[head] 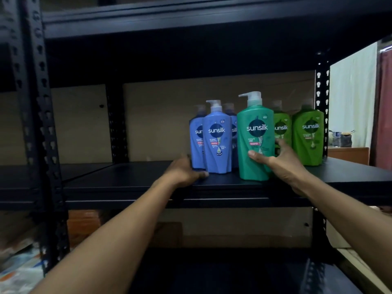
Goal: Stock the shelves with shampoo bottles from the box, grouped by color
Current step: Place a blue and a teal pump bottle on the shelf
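Shelf edge nearby, right hand grips teal bottle, left hand blue bottle.

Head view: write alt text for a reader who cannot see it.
A person's right hand grips a teal shampoo bottle standing on a black metal shelf, between three blue bottles and two light green bottles. The left hand holds the leftmost blue bottle by its base.
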Demonstrator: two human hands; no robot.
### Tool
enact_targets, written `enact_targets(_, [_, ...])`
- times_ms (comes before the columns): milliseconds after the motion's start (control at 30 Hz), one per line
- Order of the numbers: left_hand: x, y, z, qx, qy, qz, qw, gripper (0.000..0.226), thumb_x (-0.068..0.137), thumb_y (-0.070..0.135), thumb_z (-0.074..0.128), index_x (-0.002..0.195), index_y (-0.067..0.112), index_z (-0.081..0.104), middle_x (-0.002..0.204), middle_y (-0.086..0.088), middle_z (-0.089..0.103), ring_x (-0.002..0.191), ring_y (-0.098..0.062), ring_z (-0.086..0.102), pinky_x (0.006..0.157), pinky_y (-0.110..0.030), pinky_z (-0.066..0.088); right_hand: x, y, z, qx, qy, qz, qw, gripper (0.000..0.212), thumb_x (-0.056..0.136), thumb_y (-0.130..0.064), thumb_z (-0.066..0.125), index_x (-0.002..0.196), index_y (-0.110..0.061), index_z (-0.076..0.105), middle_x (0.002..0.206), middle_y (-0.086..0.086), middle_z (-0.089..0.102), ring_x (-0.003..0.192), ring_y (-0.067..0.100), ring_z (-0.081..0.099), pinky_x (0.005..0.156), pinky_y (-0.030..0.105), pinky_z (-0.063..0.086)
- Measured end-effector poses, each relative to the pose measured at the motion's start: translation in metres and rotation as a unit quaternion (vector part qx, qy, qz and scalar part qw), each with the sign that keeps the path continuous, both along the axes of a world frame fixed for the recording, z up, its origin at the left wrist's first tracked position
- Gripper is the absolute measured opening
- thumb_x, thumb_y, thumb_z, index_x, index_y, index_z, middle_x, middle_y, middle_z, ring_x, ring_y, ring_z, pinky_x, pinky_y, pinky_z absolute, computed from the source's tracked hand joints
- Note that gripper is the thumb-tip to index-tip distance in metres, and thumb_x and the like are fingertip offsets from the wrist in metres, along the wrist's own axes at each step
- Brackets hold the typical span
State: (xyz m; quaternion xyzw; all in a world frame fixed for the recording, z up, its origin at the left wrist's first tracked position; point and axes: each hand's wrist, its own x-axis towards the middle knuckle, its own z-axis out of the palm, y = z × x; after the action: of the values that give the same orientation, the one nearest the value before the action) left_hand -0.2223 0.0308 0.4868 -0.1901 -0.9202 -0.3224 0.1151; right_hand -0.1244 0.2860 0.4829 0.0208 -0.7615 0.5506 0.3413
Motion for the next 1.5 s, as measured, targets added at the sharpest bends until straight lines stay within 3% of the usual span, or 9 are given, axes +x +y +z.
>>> enact_targets(133, [0.01,-0.069,-0.013,-0.103,0.068,0.029,0.992,0.041,0.094,0.066,0.055,0.114,0.033,0.068,0.12,0.002,0.072,0.111,-0.022,0.065,0.097,-0.041,0.053,0.004,-0.032,0.001,0.038,0.001,0.018,0.999,0.094,0.055,-0.056,0.086,0.134,-0.019,0.052,0.119,-0.004,0.07,0.099,0.009,0.069,0.085,0.03,0.055])
enact_targets(233, [0.017,-0.121,-0.018,-0.123,0.083,0.046,0.988,0.043,0.1,0.065,0.042,0.122,0.037,0.066,0.12,0.001,0.071,0.11,-0.024,0.064,0.094,-0.043,0.053,-0.007,-0.073,0.002,0.061,-0.004,0.037,0.997,0.078,0.066,-0.05,0.091,0.128,-0.021,0.053,0.119,-0.004,0.07,0.101,0.012,0.07,0.091,0.037,0.058])
enact_targets(400, [0.009,-0.18,-0.02,-0.133,0.085,0.123,0.98,0.041,0.102,0.061,0.039,0.127,0.039,0.062,0.129,0.0,0.067,0.118,-0.027,0.062,0.092,-0.04,0.051,-0.038,-0.14,0.002,0.115,-0.014,0.039,0.993,0.09,0.048,-0.08,0.076,0.124,-0.037,0.052,0.121,-0.012,0.068,0.108,0.014,0.067,0.1,0.044,0.054])
enact_targets(633, [-0.004,-0.215,-0.013,-0.18,0.032,0.157,0.97,0.065,0.087,0.069,0.022,0.141,0.051,0.053,0.148,-0.003,0.057,0.131,-0.029,0.054,0.101,-0.041,0.044,-0.103,-0.221,0.009,0.148,-0.055,0.023,0.987,0.071,0.067,-0.067,0.081,0.12,-0.03,0.053,0.126,-0.005,0.066,0.116,0.022,0.063,0.102,0.04,0.05])
enact_targets(833, [-0.01,-0.207,-0.023,-0.178,0.115,0.212,0.954,0.047,0.098,0.06,0.033,0.132,0.048,0.064,0.13,-0.009,0.068,0.118,-0.034,0.063,0.086,-0.037,0.045,-0.172,-0.248,0.013,0.108,-0.081,0.041,0.99,0.075,0.068,-0.055,0.086,0.128,-0.023,0.053,0.118,-0.008,0.064,0.107,0.016,0.061,0.092,0.029,0.048])
enact_targets(1033, [-0.021,-0.208,-0.034,-0.165,0.165,0.248,0.94,0.053,0.094,0.061,0.031,0.122,0.04,0.071,0.111,-0.009,0.073,0.103,-0.034,0.067,0.073,-0.034,0.043,-0.227,-0.255,0.012,0.054,-0.088,0.069,0.992,0.085,0.062,-0.046,0.091,0.129,-0.015,0.05,0.126,0.002,0.067,0.114,0.022,0.065,0.102,0.041,0.052])
enact_targets(1200, [-0.018,-0.203,-0.037,-0.165,0.189,0.261,0.932,0.047,0.098,0.055,0.033,0.115,0.038,0.074,0.106,-0.008,0.074,0.101,-0.032,0.067,0.073,-0.034,0.04,-0.24,-0.255,0.011,0.027,-0.096,0.107,0.989,0.073,0.082,-0.028,0.085,0.137,-0.011,0.04,0.123,0.001,0.059,0.11,0.02,0.06,0.097,0.032,0.049])
enact_targets(1400, [-0.014,-0.2,-0.038,-0.134,0.187,0.27,0.935,0.05,0.098,0.055,0.035,0.091,0.022,0.073,0.101,-0.011,0.075,0.098,-0.036,0.067,0.074,-0.035,0.045,-0.254,-0.251,0.005,-0.002,-0.09,0.136,0.987,0.094,0.058,-0.049,0.091,0.132,-0.02,0.039,0.135,0.005,0.062,0.118,0.024,0.063,0.107,0.046,0.05])
enact_targets(1500, [-0.013,-0.2,-0.037,-0.13,0.186,0.27,0.936,0.047,0.099,0.054,0.037,0.078,0.023,0.066,0.102,-0.011,0.074,0.099,-0.037,0.067,0.072,-0.035,0.042,-0.249,-0.251,0.005,-0.006,-0.09,0.154,0.984,0.09,0.068,-0.042,0.091,0.137,-0.018,0.038,0.134,0.004,0.061,0.118,0.023,0.062,0.107,0.045,0.049])
